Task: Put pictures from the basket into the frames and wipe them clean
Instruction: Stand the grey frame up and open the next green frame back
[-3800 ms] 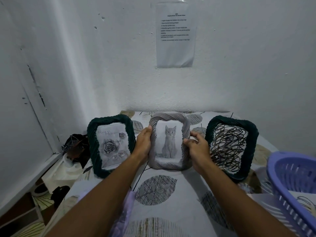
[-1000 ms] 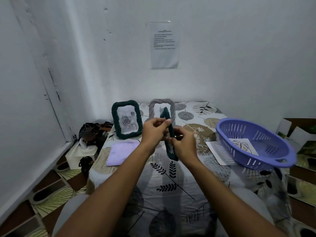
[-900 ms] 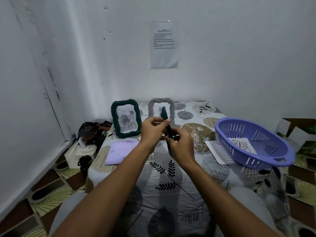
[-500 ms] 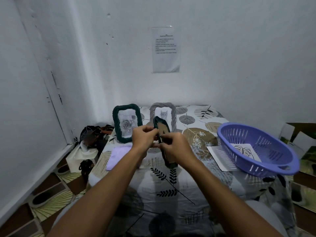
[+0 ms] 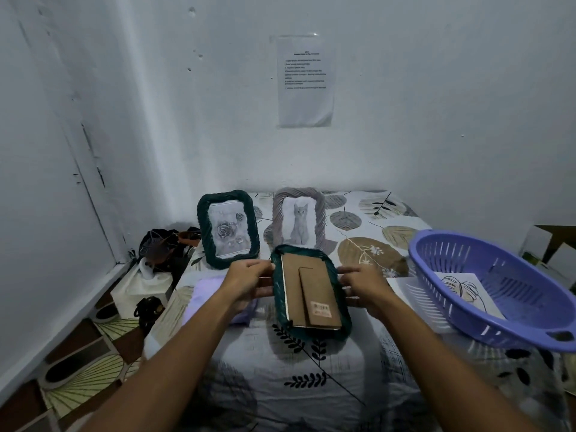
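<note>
- Third frame, dark green braided rim, now back-side up: brown cardboard backing and folded stand face the camera. Half a second ago it was edge-on between the hands; a few seconds ago it stood at the back with its scribble picture facing out.
- It lies flat or near flat between the two sets of fingers, low over the leaf-print desk; cannot tell if it rests on the cloth or is just above it.
- Left hand: fingers curled round the frame's left rim, clamped on it.
- Right hand: fingers spread along the right rim, thumb under or beside it; gripping the frame too.
- Judgement: turning the back upward sets up opening the backing, probably to swap or seat a picture. Backing looks closed as yet.
- Beyond the fingertips, two frames stand upright, already filled: green frame with rose picture to the far left, grey frame with cat picture straight ahead.
- Right of the right-hand fingers: purple basket, one leaf drawing still in it; a white sheet pokes from under its near-left edge.
- Under the left wrist: lilac cloth, not in hand, so wiping of this frame looks yet to be done.
- Wall ahead carries a printed notice.
</note>
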Tool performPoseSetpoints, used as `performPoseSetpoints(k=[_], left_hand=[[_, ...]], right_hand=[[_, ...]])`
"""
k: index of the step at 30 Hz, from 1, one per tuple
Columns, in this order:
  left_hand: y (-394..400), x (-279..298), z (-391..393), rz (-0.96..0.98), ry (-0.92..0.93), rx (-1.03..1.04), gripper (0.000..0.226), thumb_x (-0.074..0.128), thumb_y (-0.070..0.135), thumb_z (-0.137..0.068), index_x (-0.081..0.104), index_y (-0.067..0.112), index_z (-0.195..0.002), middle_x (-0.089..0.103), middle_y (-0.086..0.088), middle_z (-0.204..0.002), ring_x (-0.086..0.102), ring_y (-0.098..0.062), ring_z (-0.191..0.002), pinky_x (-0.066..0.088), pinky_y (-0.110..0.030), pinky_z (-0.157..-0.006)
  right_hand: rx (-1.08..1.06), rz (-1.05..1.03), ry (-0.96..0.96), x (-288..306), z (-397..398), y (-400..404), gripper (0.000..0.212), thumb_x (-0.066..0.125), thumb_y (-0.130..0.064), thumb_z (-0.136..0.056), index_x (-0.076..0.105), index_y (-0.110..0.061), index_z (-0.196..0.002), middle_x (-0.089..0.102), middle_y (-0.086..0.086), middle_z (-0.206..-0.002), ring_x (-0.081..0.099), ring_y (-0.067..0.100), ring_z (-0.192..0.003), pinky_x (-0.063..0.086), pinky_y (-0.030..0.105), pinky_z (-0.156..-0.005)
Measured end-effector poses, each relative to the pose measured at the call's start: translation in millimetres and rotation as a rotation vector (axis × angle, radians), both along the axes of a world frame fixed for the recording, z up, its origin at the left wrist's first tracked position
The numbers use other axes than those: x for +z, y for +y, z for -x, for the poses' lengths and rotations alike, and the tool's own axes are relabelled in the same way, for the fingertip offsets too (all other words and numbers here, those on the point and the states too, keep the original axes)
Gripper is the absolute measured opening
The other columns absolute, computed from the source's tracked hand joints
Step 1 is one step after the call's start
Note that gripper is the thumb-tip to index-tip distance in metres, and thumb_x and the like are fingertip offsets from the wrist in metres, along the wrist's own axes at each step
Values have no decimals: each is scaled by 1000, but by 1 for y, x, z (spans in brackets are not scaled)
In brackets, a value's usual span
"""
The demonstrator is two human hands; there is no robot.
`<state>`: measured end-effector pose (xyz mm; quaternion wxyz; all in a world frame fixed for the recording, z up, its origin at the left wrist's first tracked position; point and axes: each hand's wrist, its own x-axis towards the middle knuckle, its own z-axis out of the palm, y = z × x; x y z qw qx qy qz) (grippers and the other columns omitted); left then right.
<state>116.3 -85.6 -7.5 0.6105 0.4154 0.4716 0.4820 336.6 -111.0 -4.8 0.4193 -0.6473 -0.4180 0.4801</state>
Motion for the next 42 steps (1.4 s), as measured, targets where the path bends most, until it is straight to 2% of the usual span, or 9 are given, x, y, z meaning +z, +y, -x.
performPoseSetpoints(k=[6, 9, 12, 16, 19, 23, 28, 35, 42], left_hand=[[19, -23, 2, 65, 247, 31, 10, 53, -11, -89, 62, -9, -85, 59, -16, -63, 58, -21, -48, 50, -29, -45], [26, -29, 0, 60, 402, 3, 23, 48, -14, -88, 59, -7, -70, 50, -12, -51, 49, -22, -39, 44, -27, -43], [34, -34, -1, 39, 607, -48, 30, 47, -15, -86, 57, -3, -61, 49, -13, -49, 51, -24, -38, 49, -31, -45], [50, -36, -4, -38, 879, -60, 16, 59, -5, -80, 63, -6, -65, 56, -14, -53, 57, -25, -43, 53, -34, -45], [59, -38, -11, -145, 1046, 12, 20, 68, 17, -78, 67, 0, -68, 63, -11, -65, 60, -24, -66, 45, -28, -57], [68, -51, -21, -155, 1087, 93, 30, 70, 41, -80, 68, 10, -80, 68, -10, -87, 63, -26, -85, 42, -28, -67], [71, -57, -25, -189, 1109, 134, 26, 72, 38, -82, 72, 12, -81, 71, -8, -85, 64, -24, -85, 47, -29, -71], [72, -57, -24, -274, 1131, 167, 21, 75, 32, -80, 76, 11, -81, 73, -6, -82, 65, -19, -80, 51, -29, -73], [76, -55, -22, -344, 1141, 117, 13, 72, 19, -84, 78, 10, -92, 75, -8, -89, 66, -18, -84, 51, -27, -77]], right_hand=[[-16, 1, -143, -27, -6, 17, 33, 52, 14, -85, 63, -4, -112, 64, 23, -89, 58, 29, -70, 56, 43, -68], [19, -9, -274, -32, -6, 24, 33, 53, 13, -83, 64, -3, -110, 63, 19, -78, 56, 25, -62, 49, 33, -55], [54, -10, -369, -34, -4, 28, 28, 51, 13, -85, 64, -2, -105, 61, 15, -74, 57, 24, -61, 49, 31, -50], [94, 10, -520, -37, -3, 37, 20, 56, 7, -83, 67, -2, -98, 63, 14, -84, 61, 28, -78, 56, 41, -70], [65, -17, -595, -40, -4, 50, 19, 66, -8, -82, 67, -6, -101, 67, 13, -95, 62, 27, -87, 55, 42, -81], [50, -148, -580, -50, 6, 65, 36, 67, -27, -87, 64, -10, -118, 67, 10, -109, 63, 25, -99, 51, 40, -91], [-75, -196, -732, -64, 18, 71, 24, 64, -41, -86, 73, -19, -85, 72, -1, -86, 65, 19, -79, 55, 37, -76], [-73, -213, -780, -65, 17, 74, 21, 65, -39, -86, 73, -20, -84, 71, -1, -83, 64, 19, -76, 50, 29, -67], [-26, -232, -750, -68, 7, 80, 16, 64, -27, -89, 75, -18, -95, 73, 1, -93, 65, 20, -84, 54, 35, -76]])
